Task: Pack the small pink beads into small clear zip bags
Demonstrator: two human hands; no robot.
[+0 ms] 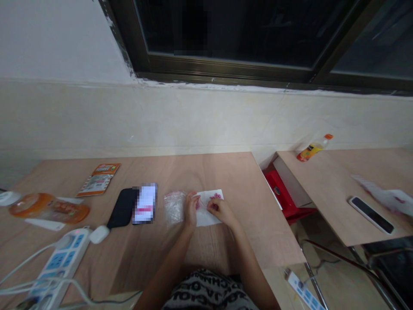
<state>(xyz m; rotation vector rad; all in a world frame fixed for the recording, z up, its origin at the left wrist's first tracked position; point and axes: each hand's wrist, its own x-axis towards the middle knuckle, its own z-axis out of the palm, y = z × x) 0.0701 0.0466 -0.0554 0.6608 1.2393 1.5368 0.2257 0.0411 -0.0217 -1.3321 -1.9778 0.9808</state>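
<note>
A white sheet of paper (208,219) lies on the wooden table, with a small cluster of pink pieces (215,196) near its top right. My left hand (190,209) rests at the sheet's left edge, fingers curled together beside more pink bits (197,204). A thin reddish strand seems to show near those fingertips. Over the right part of the paper, my right hand (221,210) is closed in a pinch, and what it holds is too small to make out. A crinkled clear plastic bag (174,207) lies just left of my left hand.
Left of the bag lie a lit phone (146,203), a dark phone (122,207), an orange packet (99,179) and an orange bottle (48,208) on its side. A power strip (63,262) with cables occupies the front left. Across a gap stands another table (335,193).
</note>
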